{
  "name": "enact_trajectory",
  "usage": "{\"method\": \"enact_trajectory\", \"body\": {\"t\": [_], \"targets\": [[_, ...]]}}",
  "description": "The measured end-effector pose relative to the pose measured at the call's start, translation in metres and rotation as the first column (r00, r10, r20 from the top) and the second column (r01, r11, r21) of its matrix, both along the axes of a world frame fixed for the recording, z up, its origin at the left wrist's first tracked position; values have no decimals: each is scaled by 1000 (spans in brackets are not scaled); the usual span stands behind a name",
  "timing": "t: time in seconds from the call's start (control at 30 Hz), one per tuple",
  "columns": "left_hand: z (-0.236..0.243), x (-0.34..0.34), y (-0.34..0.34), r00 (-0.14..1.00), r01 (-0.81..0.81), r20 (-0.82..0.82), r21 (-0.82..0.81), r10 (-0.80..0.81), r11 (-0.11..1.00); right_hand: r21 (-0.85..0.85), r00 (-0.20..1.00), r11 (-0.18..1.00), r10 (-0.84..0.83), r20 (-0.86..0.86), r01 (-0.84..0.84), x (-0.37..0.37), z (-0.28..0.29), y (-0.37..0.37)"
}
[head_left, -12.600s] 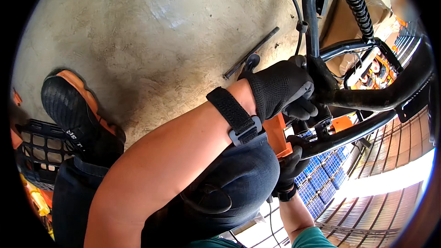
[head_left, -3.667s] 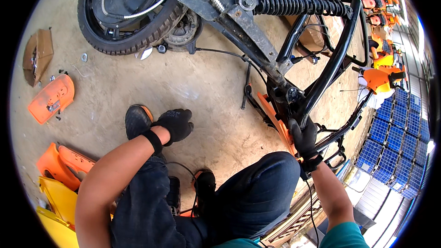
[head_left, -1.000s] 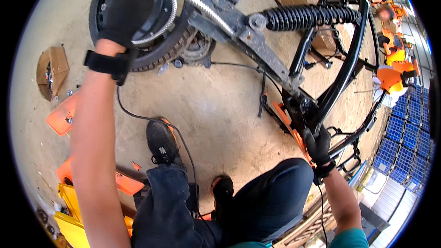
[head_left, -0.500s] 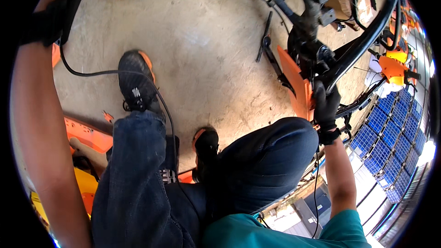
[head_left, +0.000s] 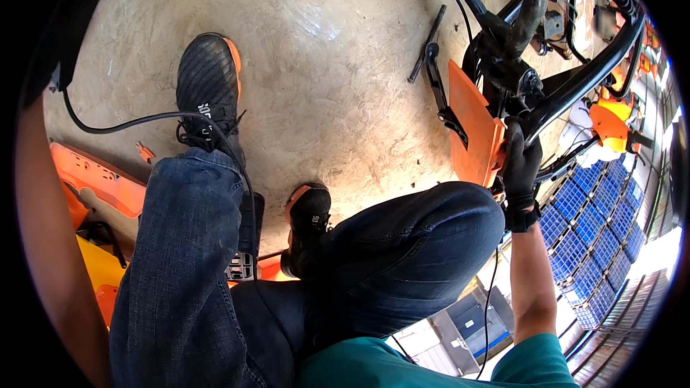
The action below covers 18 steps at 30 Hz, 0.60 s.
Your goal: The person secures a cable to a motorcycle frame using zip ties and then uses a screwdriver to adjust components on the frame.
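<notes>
Black-gloved right hand (head_left: 520, 167), fingers wrapped round black frame tube (head_left: 575, 90) beside orange panel (head_left: 474, 129), steadying frame above concrete floor (head_left: 338, 93). Left hand out of view; finger state indeterminable.

Concrete floor (head_left: 338, 93), black shoe (head_left: 208, 86), orange panel (head_left: 93, 179)

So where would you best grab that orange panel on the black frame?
Judging by its pose, take the orange panel by its free left edge, coming from the left over the floor: it stands tilted, the black frame tube crowds its right, and the right hand holds the lower corner.
</notes>
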<state>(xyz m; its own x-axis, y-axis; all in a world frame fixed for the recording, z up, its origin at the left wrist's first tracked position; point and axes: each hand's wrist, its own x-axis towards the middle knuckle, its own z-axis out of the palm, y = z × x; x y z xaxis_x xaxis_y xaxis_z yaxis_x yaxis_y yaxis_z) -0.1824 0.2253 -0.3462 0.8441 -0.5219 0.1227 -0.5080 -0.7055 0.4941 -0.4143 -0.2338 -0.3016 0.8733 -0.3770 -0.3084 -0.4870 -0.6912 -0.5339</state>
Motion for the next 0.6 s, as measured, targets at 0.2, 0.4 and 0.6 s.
{"method": "enact_trajectory", "body": {"t": [0.2,0.4,0.6], "targets": [[-9,1,-14,996,-83,33,-153,89,985,-14,1000,1000,-2,-25,1,0,1,0],[-13,4,-21,988,-131,46,-264,148,955,-28,1000,1000,12,-29,-13,0,1,-3],[-14,9,-22,978,-151,84,-339,190,929,-52,995,999,-21,-99,16,0,2,-5]]}}
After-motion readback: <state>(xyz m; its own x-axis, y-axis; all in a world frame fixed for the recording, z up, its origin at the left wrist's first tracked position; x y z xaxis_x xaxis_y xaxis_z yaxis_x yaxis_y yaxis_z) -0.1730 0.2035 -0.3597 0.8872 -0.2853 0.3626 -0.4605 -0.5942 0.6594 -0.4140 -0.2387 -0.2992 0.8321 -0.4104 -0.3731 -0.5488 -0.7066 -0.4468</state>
